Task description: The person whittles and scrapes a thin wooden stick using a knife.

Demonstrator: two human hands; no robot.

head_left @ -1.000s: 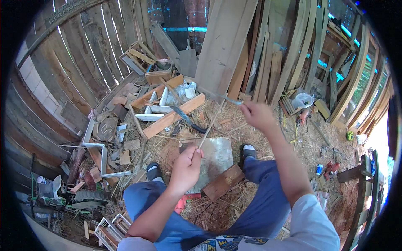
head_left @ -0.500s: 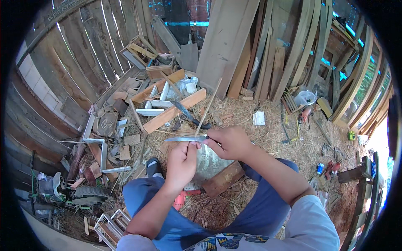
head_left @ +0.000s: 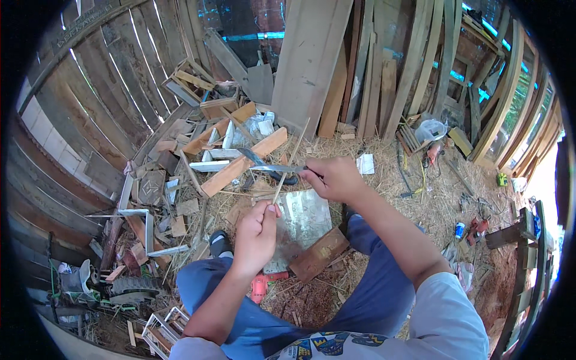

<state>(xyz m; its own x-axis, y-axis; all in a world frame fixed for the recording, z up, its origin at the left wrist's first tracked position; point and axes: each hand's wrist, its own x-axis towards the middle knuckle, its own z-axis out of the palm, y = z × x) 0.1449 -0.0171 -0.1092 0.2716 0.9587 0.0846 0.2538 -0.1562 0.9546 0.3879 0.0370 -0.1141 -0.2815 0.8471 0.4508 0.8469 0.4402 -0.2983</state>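
My left hand (head_left: 258,231) is closed round the near end of a thin wooden strip (head_left: 298,143), which slants up and away to the right. My right hand (head_left: 333,180) grips the dark handle of a knife (head_left: 273,168). Its blade points left and crosses the strip a short way beyond my left fingers; whether it touches the wood I cannot tell. Beneath my hands a pale, worn flat panel (head_left: 303,216) lies on the ground between my legs. Behind the knife a curved, dark-handled blade (head_left: 255,157) rests against a plank.
A brown wood block (head_left: 319,254) sits on the panel's near edge, with a red tool (head_left: 259,288) to its left. Scrap boards and a reddish plank (head_left: 246,162) pile up ahead. Tall boards (head_left: 312,66) lean at the back. Straw and shavings cover the ground; a blue can (head_left: 459,230) lies right.
My right hand and the knife have moved away from me along the strip, from close by my left fingers. My left hand has shifted slightly down and left. The view has shifted a little.
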